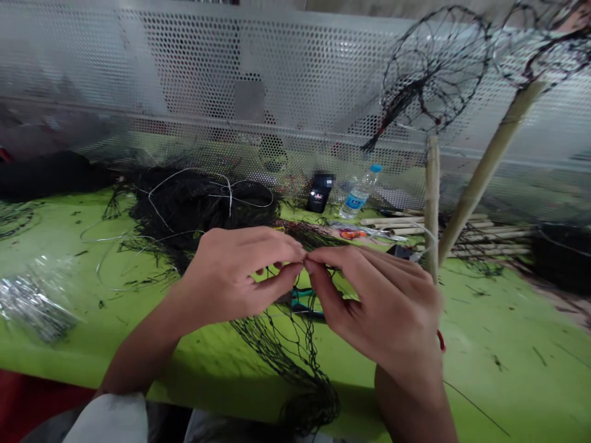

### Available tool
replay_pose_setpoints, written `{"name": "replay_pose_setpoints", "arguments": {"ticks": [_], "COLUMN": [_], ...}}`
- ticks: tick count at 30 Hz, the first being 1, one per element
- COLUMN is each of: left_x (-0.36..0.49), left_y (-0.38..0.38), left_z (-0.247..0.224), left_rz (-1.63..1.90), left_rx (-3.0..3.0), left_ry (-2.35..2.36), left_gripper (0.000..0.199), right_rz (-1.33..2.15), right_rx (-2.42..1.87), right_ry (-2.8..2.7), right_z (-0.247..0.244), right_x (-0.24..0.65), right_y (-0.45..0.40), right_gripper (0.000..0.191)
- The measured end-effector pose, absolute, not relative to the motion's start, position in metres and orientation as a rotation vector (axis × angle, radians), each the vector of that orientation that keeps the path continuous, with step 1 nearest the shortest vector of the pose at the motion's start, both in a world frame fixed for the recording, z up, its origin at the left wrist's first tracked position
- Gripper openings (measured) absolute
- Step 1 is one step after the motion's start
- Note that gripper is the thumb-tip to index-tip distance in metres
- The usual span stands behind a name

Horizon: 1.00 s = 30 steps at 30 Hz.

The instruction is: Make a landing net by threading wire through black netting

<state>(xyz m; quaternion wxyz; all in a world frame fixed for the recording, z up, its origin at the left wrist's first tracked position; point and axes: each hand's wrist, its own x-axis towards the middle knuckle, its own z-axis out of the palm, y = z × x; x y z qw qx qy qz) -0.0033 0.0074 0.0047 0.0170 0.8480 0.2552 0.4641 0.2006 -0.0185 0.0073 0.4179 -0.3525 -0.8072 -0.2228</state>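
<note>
My left hand [231, 280] and my right hand [381, 301] meet in front of me above the table, thumb and forefinger of each pinched together, tips almost touching. Strands of a black knotted net [281, 344] run up to the pinched fingertips, and the rest droops over the table's near edge in a bunch. The exact bit between the fingertips is too small to make out. Behind the net and between my hands lie pliers with green handles [302, 298], partly covered.
Green table [489, 320] with a heap of black netting [184, 197] tied with pale wire. A phone [319, 192], a water bottle [360, 194] and wooden sticks [494, 237] stand or lie at the back. Hoop nets on poles [489, 166] rise right. Left, a plastic bag [37, 301].
</note>
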Motion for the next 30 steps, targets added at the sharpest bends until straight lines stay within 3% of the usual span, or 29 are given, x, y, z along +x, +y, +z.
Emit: {"name": "replay_pose_setpoints", "arguments": {"ticks": [15,23,30], "left_x": [-0.007,-0.006,-0.007], "left_y": [0.004,0.009,0.017], "left_z": [0.012,0.018,0.016], "left_rz": [1.112,0.96,0.89], "left_rx": [2.0,1.942,1.788], "left_ry": [0.964,0.896,0.808], "left_gripper": [0.001,0.017,0.007], "right_rz": [-0.397,-0.418,-0.474], "right_rx": [-0.878,-0.755,-0.64], "right_ry": [-2.165,-2.178,-2.179], "right_z": [0.008,0.007,0.006], "right_x": [0.202,0.203,0.208], "right_y": [-0.021,-0.015,-0.012], "right_gripper": [0.008,0.01,0.02]}}
